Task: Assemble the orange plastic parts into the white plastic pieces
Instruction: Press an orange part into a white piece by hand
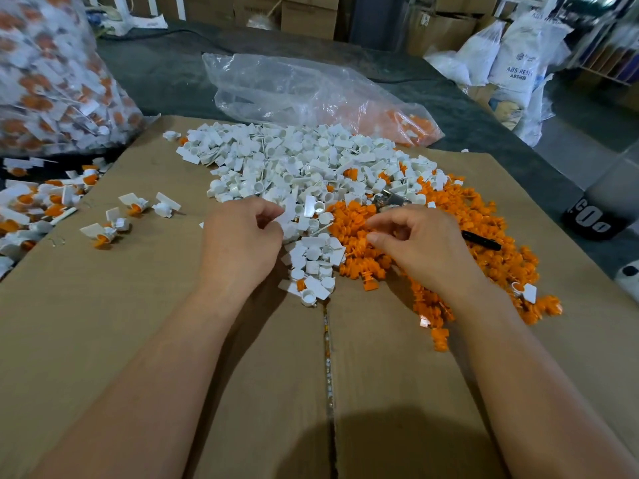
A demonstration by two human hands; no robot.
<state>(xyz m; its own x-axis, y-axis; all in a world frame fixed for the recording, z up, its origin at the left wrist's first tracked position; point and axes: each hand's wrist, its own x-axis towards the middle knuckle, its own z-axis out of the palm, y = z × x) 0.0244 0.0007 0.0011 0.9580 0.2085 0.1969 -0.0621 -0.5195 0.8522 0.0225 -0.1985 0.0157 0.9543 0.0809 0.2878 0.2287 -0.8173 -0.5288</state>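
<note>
A dark desk [166,74] fills the scene, and a flattened cardboard sheet [145,323] covers most of its near side. At the far left a big clear sack [52,74] bulges with joined white-and-orange pieces. Behind the cardboard lies a slack clear bag [294,88] with a few orange parts in its right corner. Past the desk's far right edge stand white sacks [511,60] and cardboard boxes [307,15].

On the cardboard a broad white pile [287,164] of small cup-and-tab pieces spreads across the middle. Just right of it, touching and partly mixed with it, lies the orange pile [460,216], running down toward the right forearm. At the left edge a heap of finished pieces [31,209] spills off the cardboard, and four more finished pieces [135,210] lie apart between that heap and the white pile.

The left hand [242,236] rests at the near edge of the white pile, fingers curled in, thumb and forefinger pinched on a white piece [287,210]. The right hand [422,243] hovers over the orange pile, fingers curled narrow; whether it holds a part I cannot tell, as the fingertips hide it.

A black pen [482,240] lies on the orange pile just beyond the right hand. A small metal tool [389,199], too blurred to name, sits where the two piles meet.
</note>
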